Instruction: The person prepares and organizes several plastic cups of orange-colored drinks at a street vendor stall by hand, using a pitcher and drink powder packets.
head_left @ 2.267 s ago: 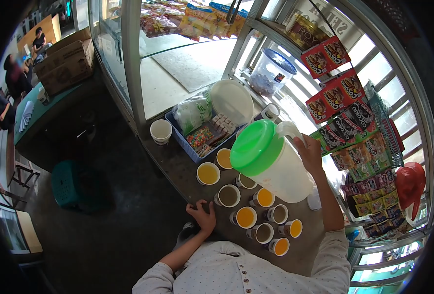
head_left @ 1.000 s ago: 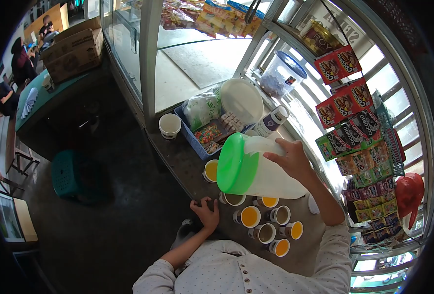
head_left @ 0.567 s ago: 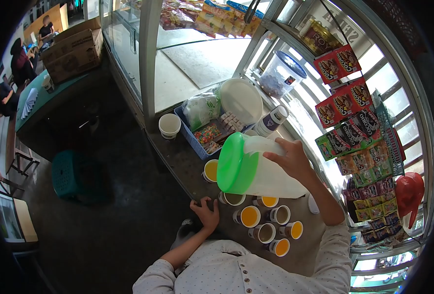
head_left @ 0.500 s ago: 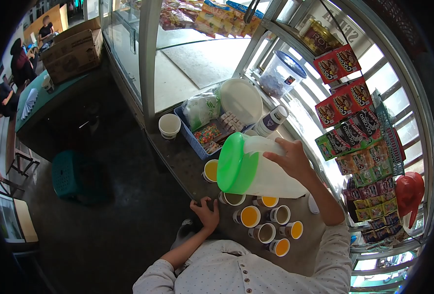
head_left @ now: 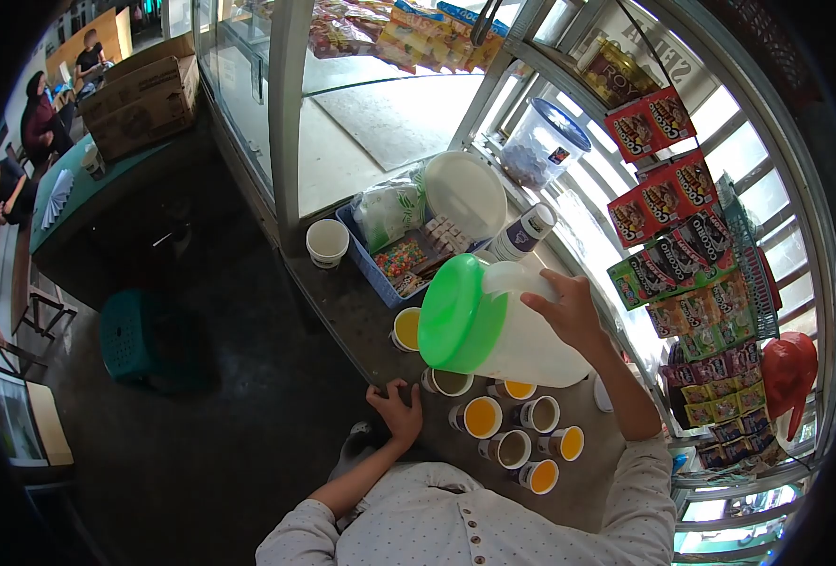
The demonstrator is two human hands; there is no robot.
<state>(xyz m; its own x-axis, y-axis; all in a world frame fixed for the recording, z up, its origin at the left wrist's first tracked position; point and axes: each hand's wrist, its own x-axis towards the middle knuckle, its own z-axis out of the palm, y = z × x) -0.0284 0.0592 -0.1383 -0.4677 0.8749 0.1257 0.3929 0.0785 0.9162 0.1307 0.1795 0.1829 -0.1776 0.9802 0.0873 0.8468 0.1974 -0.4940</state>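
Note:
My right hand (head_left: pixel 569 309) grips the handle of a white translucent pitcher (head_left: pixel 545 349) with a bright green lid (head_left: pixel 463 316). The pitcher is tilted, lid to the left, above several paper cups. Some cups hold orange drink, such as one cup (head_left: pixel 482 416) below the pitcher; others hold something brownish, like another cup (head_left: pixel 510 449). An orange-filled cup (head_left: pixel 405 329) stands left of the lid. My left hand (head_left: pixel 396 410) rests by the table edge, fingers bent and apart, holding nothing, left of a partly hidden cup (head_left: pixel 447 381).
A blue basket (head_left: pixel 372 269) holds sweets and a plastic bag, beside a white cup (head_left: pixel 327 243). Stacked cups (head_left: pixel 523 232) and a lidded tub (head_left: pixel 545 141) stand behind. Drink sachets (head_left: pixel 663 203) hang at right. A green stool (head_left: pixel 140 335) is on the floor; people sit far left.
The pitcher's body has tipped slightly, its base a little lower, and my right hand has shifted slightly right and down. My left hand and the cups stay put.

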